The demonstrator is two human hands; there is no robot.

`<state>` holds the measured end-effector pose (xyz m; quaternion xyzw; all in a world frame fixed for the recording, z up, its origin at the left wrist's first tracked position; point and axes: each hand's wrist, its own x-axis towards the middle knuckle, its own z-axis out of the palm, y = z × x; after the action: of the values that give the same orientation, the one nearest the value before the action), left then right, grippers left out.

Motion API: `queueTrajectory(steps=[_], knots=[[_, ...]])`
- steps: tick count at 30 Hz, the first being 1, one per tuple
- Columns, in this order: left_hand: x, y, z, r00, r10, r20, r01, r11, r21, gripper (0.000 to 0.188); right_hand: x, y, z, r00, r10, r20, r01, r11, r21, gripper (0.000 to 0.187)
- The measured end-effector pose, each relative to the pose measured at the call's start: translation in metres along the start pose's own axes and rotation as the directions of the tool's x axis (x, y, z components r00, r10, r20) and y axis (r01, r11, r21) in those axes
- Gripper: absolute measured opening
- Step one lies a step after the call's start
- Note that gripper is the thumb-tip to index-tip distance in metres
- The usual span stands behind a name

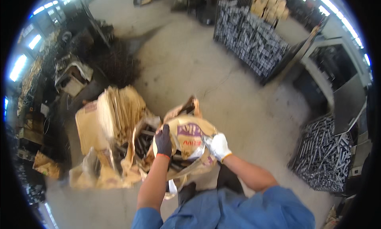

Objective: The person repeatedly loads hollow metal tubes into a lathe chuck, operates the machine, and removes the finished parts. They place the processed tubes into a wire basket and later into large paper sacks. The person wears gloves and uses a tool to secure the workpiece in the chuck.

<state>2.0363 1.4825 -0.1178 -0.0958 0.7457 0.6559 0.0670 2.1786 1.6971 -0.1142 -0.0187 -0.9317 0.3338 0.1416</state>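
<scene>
A brown paper sack (pixel 186 139) with purple and red print is between my two hands, crumpled and bent. My left hand (pixel 163 141), in a dark glove with an orange cuff, grips its left edge. At its right edge my right hand (pixel 218 147), in a white glove, is closed on the paper. Below and to the left, an open torn sack (pixel 137 151) shows dark elongated pieces (pixel 143 143) inside. The fingertips of both hands are partly hidden or blurred.
Stacked flattened paper sacks (pixel 119 114) stand to the left, with crumpled paper (pixel 97 171) nearer me. A large crate of metal pieces (pixel 252 36) is far right. A bin of metal rods (pixel 323 153) sits beside a machine (pixel 337 74) on the right.
</scene>
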Motion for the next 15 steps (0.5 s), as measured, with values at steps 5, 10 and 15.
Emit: queueTrajectory(steps=[5,10,15], knots=[[-0.071,0.025,-0.042,0.998,0.025,0.053,-0.031,0.993,0.11,0.036,-0.015,-0.001,-0.048,0.883,0.097,0.458,-0.253,0.922,0.294,0.024],[-0.177,0.04,-0.156,0.975,-0.038,-0.22,0.117,0.927,0.355,0.094,0.026,-0.008,-0.088,0.67,0.269,0.692,-0.653,0.657,0.377,0.037],[-0.237,-0.1,-0.126,0.99,-0.119,-0.081,0.098,0.969,-0.229,0.118,0.045,-0.017,-0.1,0.492,0.465,0.736,-0.861,0.388,0.329,0.03]])
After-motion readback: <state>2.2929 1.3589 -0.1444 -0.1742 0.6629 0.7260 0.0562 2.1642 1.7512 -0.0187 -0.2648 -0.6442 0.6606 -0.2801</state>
